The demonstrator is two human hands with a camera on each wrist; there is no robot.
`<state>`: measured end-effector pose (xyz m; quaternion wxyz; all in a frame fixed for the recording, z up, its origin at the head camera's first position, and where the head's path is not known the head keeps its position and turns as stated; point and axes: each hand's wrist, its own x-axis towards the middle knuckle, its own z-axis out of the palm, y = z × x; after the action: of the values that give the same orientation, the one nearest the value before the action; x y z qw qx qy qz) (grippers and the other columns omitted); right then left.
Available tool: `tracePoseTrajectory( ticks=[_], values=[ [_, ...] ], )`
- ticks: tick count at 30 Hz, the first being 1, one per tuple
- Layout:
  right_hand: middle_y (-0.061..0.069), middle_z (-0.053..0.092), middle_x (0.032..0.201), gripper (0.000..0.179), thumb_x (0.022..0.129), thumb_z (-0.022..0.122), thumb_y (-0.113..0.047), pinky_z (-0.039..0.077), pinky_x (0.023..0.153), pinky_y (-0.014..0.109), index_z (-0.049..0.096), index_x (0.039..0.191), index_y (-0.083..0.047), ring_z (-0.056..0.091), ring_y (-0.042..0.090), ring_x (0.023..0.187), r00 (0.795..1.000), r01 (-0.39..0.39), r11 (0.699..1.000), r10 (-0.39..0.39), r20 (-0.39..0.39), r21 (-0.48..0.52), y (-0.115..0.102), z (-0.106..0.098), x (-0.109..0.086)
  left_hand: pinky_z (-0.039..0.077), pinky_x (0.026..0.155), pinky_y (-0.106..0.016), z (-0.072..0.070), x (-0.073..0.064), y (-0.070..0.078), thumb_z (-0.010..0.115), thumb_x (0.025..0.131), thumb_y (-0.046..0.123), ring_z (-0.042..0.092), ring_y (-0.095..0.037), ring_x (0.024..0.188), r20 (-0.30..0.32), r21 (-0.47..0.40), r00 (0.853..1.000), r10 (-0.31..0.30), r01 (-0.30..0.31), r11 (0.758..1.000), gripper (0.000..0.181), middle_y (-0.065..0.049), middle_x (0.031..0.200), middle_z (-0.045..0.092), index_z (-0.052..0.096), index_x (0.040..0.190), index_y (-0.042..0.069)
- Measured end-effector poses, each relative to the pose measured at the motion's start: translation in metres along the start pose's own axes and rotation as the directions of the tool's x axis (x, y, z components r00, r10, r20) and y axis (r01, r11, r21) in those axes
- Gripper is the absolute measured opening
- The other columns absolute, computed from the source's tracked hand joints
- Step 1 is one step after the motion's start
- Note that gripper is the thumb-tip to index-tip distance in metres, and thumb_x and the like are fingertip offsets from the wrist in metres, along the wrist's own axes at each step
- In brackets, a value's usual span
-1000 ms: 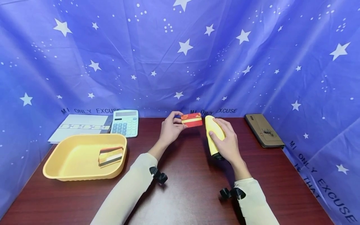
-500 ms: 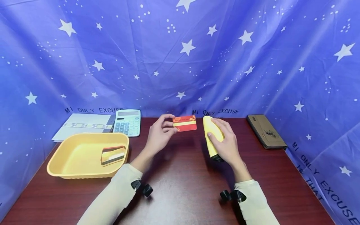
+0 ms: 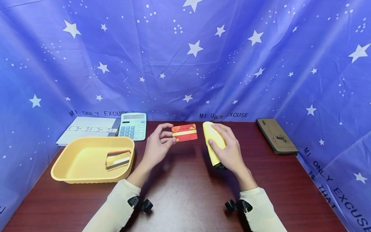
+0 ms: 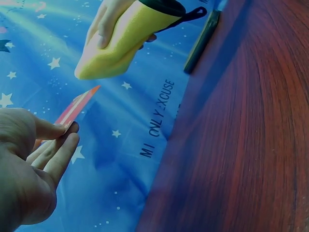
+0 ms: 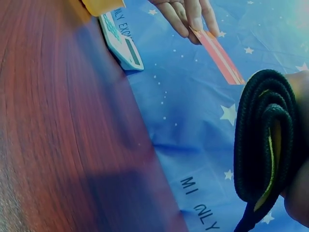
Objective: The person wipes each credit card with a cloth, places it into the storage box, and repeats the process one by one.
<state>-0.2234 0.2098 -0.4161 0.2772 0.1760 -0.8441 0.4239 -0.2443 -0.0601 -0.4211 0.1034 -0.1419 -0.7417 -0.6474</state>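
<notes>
My left hand [image 3: 156,145] pinches a red bank card [image 3: 184,133] by its left edge, held above the table. The card has a yellow stripe across it. To its right, my right hand [image 3: 230,152] grips a yellow tapered object [image 3: 213,139] with a black lower end. The left wrist view shows its narrow yellow tip near the card but apart from it, and a black loop [image 4: 195,15] at its other end. In the right wrist view that black end [image 5: 265,128] looks like folded, ribbed fabric. What kind of object this is, I cannot tell.
A yellow basin [image 3: 84,178] at the left holds a few cards [image 3: 118,159]. Behind it lie a light blue calculator [image 3: 133,127] and a white box or book [image 3: 87,124]. A brown wallet-like case [image 3: 276,137] lies at the right back. Blue star-printed cloth [image 3: 162,58] surrounds the table [image 3: 182,199].
My left hand has moved left and toward me with the card, away from its earlier place. The right hand has shifted slightly left with the yellow object.
</notes>
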Motion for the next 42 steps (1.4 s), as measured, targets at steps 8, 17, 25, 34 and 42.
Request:
tracePoseTrajectory(
  ticks=[8,17,25,34,42],
  values=[
    [0.005,0.062,0.141,0.058,0.084,0.082,-0.007,0.043,0.096,0.012,0.066,0.138,-0.018,0.059,0.023,0.126,1.000,0.021,1.000,-0.021,0.014,0.016,-0.004,0.006,-0.004,0.067,0.079,-0.027,0.004,-0.001,-0.002,0.074,0.087,-0.007,0.079,-0.029,0.090,0.038,-0.007,0.999,0.001,0.000,1.000,0.050,-0.019,0.101,0.078,0.061,0.131,0.013],
    [0.003,0.061,0.142,0.058,0.084,0.081,-0.010,0.048,0.091,0.023,0.065,0.140,-0.020,0.061,0.023,0.123,0.999,0.025,0.999,-0.024,0.034,-0.029,-0.004,0.014,-0.009,0.068,0.079,-0.032,0.010,-0.003,-0.005,0.072,0.087,-0.010,0.078,-0.032,0.089,0.077,-0.066,0.997,-0.023,0.028,0.997,0.048,-0.023,0.102,0.077,0.060,0.132,0.005],
    [0.003,0.060,0.143,0.058,0.084,0.081,-0.013,0.052,0.089,0.035,0.065,0.140,-0.021,0.061,0.023,0.124,0.999,0.033,0.998,-0.031,0.030,-0.059,-0.004,0.022,-0.010,0.068,0.082,-0.038,0.016,-0.005,-0.001,0.072,0.086,-0.012,0.078,-0.027,0.089,0.108,-0.189,0.991,-0.081,0.100,0.977,0.050,-0.028,0.104,0.075,0.061,0.132,0.005],
    [0.001,0.058,0.146,0.059,0.085,0.081,-0.013,0.057,0.088,0.045,0.064,0.141,-0.023,0.062,0.023,0.125,0.999,0.047,0.998,-0.046,0.020,-0.052,-0.008,0.031,-0.013,0.068,0.084,-0.038,0.017,-0.009,-0.002,0.072,0.087,-0.011,0.078,-0.019,0.087,0.118,-0.246,0.989,-0.086,0.113,0.963,0.050,-0.030,0.105,0.074,0.061,0.133,0.006],
    [0.002,0.059,0.146,0.058,0.084,0.081,-0.013,0.059,0.086,0.043,0.065,0.139,-0.021,0.063,0.024,0.124,0.995,0.092,0.995,-0.091,0.034,-0.035,-0.017,0.039,-0.014,0.068,0.083,-0.031,0.022,-0.013,-0.001,0.076,0.087,-0.006,0.078,-0.021,0.089,0.114,-0.201,0.992,-0.049,0.071,0.977,0.049,-0.026,0.104,0.076,0.063,0.131,0.008]
  ],
)
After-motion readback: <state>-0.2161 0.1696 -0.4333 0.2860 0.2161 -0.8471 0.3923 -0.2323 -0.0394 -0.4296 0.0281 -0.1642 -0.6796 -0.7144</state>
